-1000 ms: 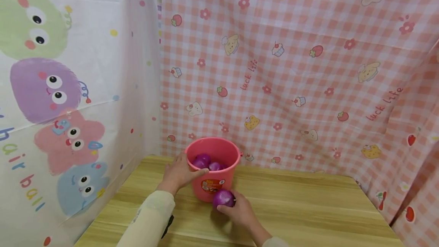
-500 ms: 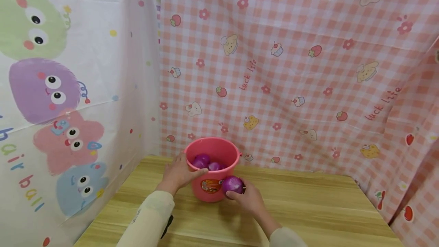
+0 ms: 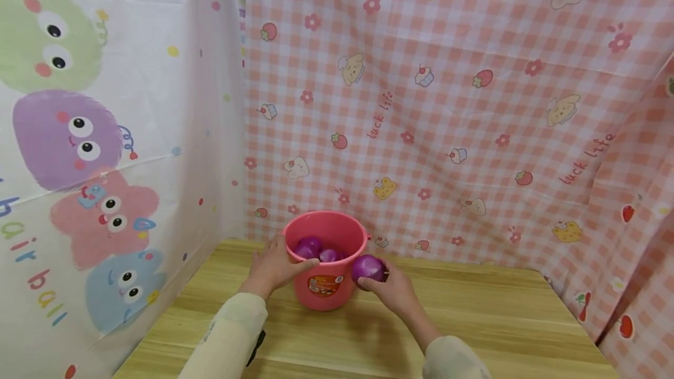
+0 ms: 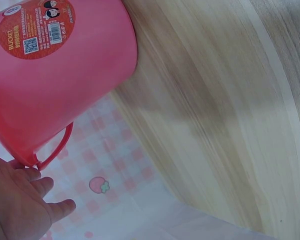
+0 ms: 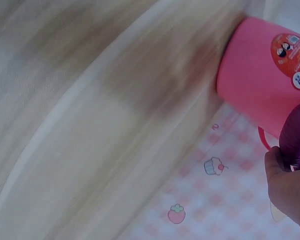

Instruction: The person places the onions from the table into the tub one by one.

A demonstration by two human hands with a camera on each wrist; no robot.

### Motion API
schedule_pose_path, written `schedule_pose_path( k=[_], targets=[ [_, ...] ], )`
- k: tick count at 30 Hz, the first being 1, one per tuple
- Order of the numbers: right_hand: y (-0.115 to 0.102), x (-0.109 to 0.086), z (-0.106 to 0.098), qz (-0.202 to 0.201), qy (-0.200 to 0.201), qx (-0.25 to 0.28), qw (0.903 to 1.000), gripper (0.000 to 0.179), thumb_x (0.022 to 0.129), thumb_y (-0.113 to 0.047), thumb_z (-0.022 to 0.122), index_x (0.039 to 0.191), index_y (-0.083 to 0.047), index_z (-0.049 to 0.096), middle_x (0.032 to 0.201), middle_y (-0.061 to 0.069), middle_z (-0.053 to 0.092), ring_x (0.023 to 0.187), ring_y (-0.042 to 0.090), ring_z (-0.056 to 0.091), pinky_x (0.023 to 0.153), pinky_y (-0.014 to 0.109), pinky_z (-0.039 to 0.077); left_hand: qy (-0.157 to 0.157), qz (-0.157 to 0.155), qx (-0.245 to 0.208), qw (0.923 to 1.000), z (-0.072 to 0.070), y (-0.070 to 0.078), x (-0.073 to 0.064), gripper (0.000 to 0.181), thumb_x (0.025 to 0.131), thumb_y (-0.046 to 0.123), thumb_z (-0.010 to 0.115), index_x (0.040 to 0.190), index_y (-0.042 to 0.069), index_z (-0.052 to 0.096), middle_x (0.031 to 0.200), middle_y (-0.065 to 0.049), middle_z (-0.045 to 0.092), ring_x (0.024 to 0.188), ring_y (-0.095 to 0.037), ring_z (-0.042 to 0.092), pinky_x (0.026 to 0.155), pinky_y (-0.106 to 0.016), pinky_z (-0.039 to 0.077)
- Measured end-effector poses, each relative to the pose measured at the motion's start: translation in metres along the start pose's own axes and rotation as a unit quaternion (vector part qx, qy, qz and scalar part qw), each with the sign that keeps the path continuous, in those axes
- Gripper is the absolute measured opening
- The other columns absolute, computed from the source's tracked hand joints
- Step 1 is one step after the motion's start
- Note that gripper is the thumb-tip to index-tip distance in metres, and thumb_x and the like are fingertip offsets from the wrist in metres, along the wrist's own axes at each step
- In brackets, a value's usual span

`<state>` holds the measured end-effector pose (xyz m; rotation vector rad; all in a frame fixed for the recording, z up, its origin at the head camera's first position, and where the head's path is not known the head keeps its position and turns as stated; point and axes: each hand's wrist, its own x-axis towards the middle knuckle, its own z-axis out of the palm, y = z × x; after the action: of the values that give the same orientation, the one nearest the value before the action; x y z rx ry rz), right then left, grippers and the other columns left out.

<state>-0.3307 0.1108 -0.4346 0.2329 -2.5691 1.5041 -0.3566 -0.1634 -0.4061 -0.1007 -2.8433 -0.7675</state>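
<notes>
A pink bucket (image 3: 329,294) stands upright on the wooden table with several red onions (image 3: 308,247) inside. My left hand (image 3: 275,265) holds it at the rim, thumb along the front and fingers at the left side. In the left wrist view the fingers (image 4: 42,186) spread close to the handle joint, some of them off the wall. My right hand (image 3: 392,288) grips another red onion (image 3: 367,269) between thumb and fingers, just right of the bucket and a little below rim height. Its palm side is hidden behind the onion.
The wooden table (image 3: 474,320) reaches back to a pink checked cloth (image 3: 447,133). At the left hangs a white cloth with cartoon figures (image 3: 174,192). A thin red handle (image 4: 60,148) hangs at the bucket's side. A dark object (image 3: 256,347) shows beside the left sleeve.
My right hand has raised the onion from low in front of the bucket, up and to the right, to the bucket's right side. The left hand and the bucket stay in place.
</notes>
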Motion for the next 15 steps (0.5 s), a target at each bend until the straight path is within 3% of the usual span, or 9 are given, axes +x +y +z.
schedule_pose_path(
  k=[15],
  targets=[
    [-0.011, 0.015, -0.015, 0.013, 0.009, -0.015, 0.9998, 0.071, 0.085, -0.039, 0.079, 0.14, -0.004, 0.051, 0.128, 0.017, 0.061, 0.113, 0.032, 0.061, 0.091, 0.049, 0.054, -0.001, 0.001, 0.004, 1.0, -0.001, -0.001, 0.0, 0.118, 0.072, 0.082, 0.062, 0.154, 0.003, 0.028, 0.145, -0.018, 0.044, 0.136, -0.04, 0.039, 0.11, -0.071, 0.019]
  ],
)
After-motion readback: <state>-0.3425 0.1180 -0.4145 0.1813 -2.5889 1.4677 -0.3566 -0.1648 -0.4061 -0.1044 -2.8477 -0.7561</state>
